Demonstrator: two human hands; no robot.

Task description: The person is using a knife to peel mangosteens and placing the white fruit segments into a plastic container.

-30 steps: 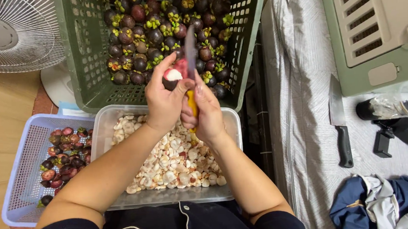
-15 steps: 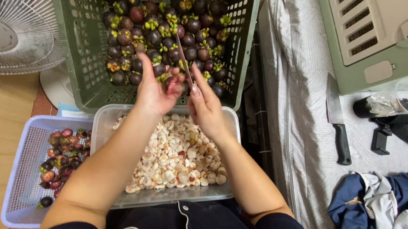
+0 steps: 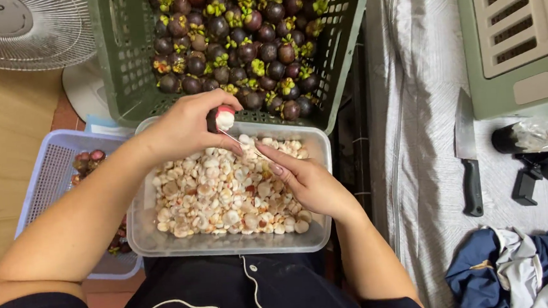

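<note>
My left hand [image 3: 179, 127] holds an opened mangosteen [image 3: 224, 117] with its white flesh showing, just above the far rim of a clear plastic tub [image 3: 229, 246]. My right hand [image 3: 307, 182] lies over the tub's right side and grips a thin metal tool [image 3: 242, 144]. The tool's tip reaches under the fruit. The tub is full of white fruit segments [image 3: 219, 193]. Behind it, a green crate [image 3: 125, 61] holds many dark purple mangosteens [image 3: 234, 41].
At my left, a pale blue basket [image 3: 47, 179] holds rinds. A white fan [image 3: 21, 30] stands at the far left. On the white cloth to the right lie a black-handled knife [image 3: 468, 159], black gadgets [image 3: 538, 161], a blue garment [image 3: 513, 269] and a green appliance [image 3: 522, 27].
Both hands have come down from the crate to the tub. My left hand now holds the opened fruit over the tub, and my right hand has dropped lower with the tool.
</note>
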